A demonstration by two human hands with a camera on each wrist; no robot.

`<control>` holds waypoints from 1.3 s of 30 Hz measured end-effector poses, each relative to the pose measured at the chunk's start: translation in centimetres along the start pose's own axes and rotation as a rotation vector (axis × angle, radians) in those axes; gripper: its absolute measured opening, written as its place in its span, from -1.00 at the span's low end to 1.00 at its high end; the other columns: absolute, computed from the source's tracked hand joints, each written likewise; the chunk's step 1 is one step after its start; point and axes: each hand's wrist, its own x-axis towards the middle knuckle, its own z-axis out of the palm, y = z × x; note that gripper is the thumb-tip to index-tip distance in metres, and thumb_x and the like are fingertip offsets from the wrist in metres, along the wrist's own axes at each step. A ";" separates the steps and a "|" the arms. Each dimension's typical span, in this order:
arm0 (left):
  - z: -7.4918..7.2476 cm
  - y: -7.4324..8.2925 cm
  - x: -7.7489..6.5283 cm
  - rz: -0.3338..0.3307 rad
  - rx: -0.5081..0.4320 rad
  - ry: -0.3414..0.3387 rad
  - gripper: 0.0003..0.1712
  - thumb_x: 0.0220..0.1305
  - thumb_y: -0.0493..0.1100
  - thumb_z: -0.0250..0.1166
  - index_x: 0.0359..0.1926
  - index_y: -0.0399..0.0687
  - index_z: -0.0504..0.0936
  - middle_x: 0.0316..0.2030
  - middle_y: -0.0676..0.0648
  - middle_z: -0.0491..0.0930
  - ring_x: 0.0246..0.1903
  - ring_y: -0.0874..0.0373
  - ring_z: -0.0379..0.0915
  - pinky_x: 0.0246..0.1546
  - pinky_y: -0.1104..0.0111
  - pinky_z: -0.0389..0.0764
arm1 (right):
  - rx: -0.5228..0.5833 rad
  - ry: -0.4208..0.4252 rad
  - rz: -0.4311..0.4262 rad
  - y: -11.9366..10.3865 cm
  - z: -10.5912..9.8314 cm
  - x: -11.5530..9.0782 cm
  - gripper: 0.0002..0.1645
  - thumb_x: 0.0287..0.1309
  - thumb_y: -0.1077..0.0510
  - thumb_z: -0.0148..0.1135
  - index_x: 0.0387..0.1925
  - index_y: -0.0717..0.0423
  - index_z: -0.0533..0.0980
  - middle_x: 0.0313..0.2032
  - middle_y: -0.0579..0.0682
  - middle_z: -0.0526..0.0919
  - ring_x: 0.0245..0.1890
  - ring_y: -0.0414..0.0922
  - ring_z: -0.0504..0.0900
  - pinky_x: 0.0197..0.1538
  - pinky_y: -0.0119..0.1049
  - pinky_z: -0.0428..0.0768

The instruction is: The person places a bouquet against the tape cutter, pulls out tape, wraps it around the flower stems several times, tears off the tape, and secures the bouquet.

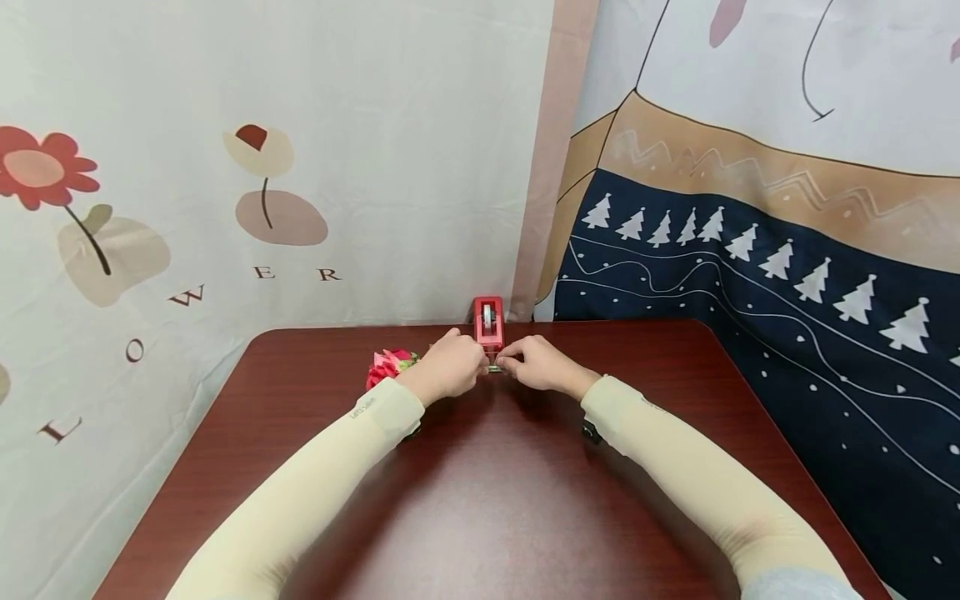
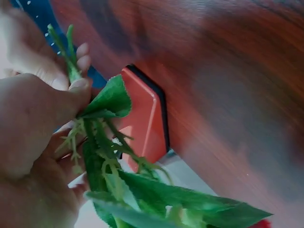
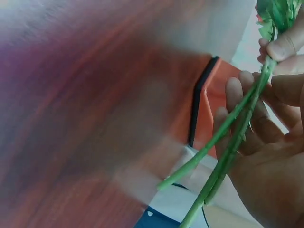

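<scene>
Left hand around green stems

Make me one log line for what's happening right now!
left hand: pinches green stems | right hand: at stems, grip unclear | flowers: beside left hand | red tape dispenser: on table, beyond hands

A head-worn camera looks forward and down across the table at both hands. The two wrist cameras look from close up, views tilted, sharing the green stems and red dispenser.
</scene>
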 end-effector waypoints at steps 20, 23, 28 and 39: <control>1.3 0.7 -0.8 0.123 0.268 0.318 -0.85 0.36 -0.21 0.47 -0.40 0.01 0.79 -0.32 0.00 0.85 -0.17 0.01 0.66 -0.05 0.14 0.46 | 0.262 -0.350 0.083 1.1 -2.3 1.7 -0.56 0.70 0.09 0.07 -0.06 0.34 0.75 -0.43 -0.05 0.70 -0.43 -0.19 0.66 -0.10 -0.14 0.79; 1.3 0.7 -0.9 0.119 0.274 0.342 -0.83 0.38 -0.21 0.44 -0.41 0.01 0.79 -0.34 -0.01 0.84 -0.19 0.00 0.65 -0.07 0.14 0.45 | 0.219 -0.331 0.070 1.2 -2.3 1.7 -0.57 0.70 0.05 0.12 -0.09 0.29 0.76 -0.47 -0.10 0.63 -0.47 -0.22 0.57 -0.24 -0.28 0.67; 1.3 0.7 -1.0 0.095 0.241 0.325 -0.81 0.39 -0.16 0.48 -0.42 0.02 0.81 -0.34 -0.01 0.84 -0.21 -0.02 0.65 -0.08 0.11 0.48 | 0.157 -0.281 0.047 0.9 -2.2 1.3 -0.61 0.68 0.03 0.17 -0.11 0.20 0.78 -0.48 -0.08 0.62 -0.49 -0.19 0.50 -0.30 -0.33 0.53; 0.1 0.6 -1.0 0.018 0.156 0.177 -0.83 0.46 -0.06 0.47 -0.30 0.04 0.86 -0.20 -0.03 0.87 -0.13 -0.06 0.66 0.02 0.05 0.51 | 0.047 -0.145 -0.025 0.9 -1.0 0.8 -0.70 0.64 0.07 0.23 -0.08 0.11 0.82 -0.41 0.03 0.74 -0.39 -0.16 0.55 -0.22 -0.27 0.54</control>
